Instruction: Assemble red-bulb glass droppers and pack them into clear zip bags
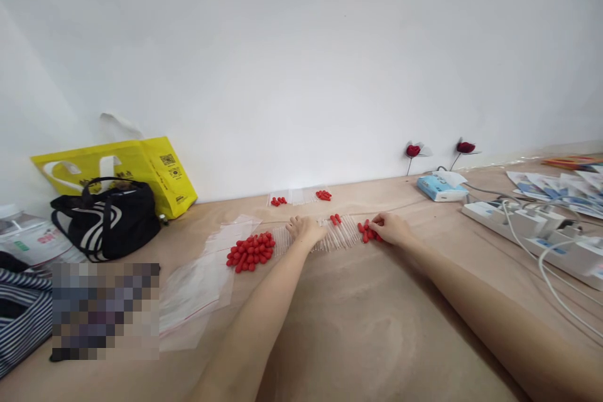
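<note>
My left hand (305, 230) lies palm down over a row of thin, clear stick-like pieces (343, 233), its fingers apart. At the right end of that row, my right hand (391, 228) has thumb and fingers pinched at a small cluster of red, rounded, elongated pieces (365, 232); it seems to grip one at the cluster's edge. Two more red pieces (335, 219) rest on top of the row between my hands. A larger heap of red pieces (251, 252) sits left of my left hand, beside the row.
Clear plastic bags (198, 286) spread left of the heap; flat bags with red pieces (323, 195) lie near the wall. A black bag (108, 220) and yellow bag (160, 169) stand left. Tissues (440, 188), a cabled power strip (541, 242) and artificial flowers (413, 151) are right.
</note>
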A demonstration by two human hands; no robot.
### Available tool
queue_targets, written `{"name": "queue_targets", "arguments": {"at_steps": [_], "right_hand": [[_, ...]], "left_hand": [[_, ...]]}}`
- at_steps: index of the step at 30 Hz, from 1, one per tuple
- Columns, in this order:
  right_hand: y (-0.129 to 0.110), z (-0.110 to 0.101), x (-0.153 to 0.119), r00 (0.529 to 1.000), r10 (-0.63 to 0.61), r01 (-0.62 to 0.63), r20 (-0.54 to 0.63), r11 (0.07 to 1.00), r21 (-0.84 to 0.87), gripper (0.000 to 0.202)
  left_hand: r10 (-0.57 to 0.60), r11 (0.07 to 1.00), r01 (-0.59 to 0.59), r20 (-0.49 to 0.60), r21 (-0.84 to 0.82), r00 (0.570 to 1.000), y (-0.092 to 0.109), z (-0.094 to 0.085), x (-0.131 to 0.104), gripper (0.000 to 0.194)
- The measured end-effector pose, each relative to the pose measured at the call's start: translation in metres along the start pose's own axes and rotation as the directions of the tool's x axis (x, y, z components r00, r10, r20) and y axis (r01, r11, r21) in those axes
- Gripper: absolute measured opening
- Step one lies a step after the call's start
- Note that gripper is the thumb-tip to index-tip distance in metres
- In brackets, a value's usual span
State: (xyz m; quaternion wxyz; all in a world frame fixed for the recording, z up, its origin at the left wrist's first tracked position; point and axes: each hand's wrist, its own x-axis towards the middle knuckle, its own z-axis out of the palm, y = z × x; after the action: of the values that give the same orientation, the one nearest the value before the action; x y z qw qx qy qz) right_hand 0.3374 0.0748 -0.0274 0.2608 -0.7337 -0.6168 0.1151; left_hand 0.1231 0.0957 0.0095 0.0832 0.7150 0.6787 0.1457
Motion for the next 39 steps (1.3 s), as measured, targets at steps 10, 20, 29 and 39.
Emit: {"name": "queue_targets", "arguments": {"at_steps": [10,20,29,39], "right_hand": [[-0.029,0.012,-0.025,0.955,-0.152,0.216,-0.255,0.945,0.244,0.023],[-0.052,0.024,-0.078,0.744,-0.668,0.651,-0.03,0.713,0.258,0.016],[-0.061,0.016,-0.085,0.671,-0.729,0.723,0.136,0.684,0.098,0.02],[-0.077,0.024,-0.093,0.73,-0.669,0.642,0.137,0.741,0.196,0.014]], "left_hand": [[0.338,0.925,-0.336,-0.019,-0.174,0.941,-0.058,-0.035,-0.069,0.015],[0.573,0.81,-0.585,-0.152,-0.047,0.805,-0.092,-0.017,-0.106,0.01],[0.634,0.76,-0.65,-0.23,0.007,0.739,-0.097,-0.01,-0.106,0.018],[0.65,0.738,-0.675,-0.263,-0.006,0.713,-0.096,-0.01,-0.107,0.021]]}}
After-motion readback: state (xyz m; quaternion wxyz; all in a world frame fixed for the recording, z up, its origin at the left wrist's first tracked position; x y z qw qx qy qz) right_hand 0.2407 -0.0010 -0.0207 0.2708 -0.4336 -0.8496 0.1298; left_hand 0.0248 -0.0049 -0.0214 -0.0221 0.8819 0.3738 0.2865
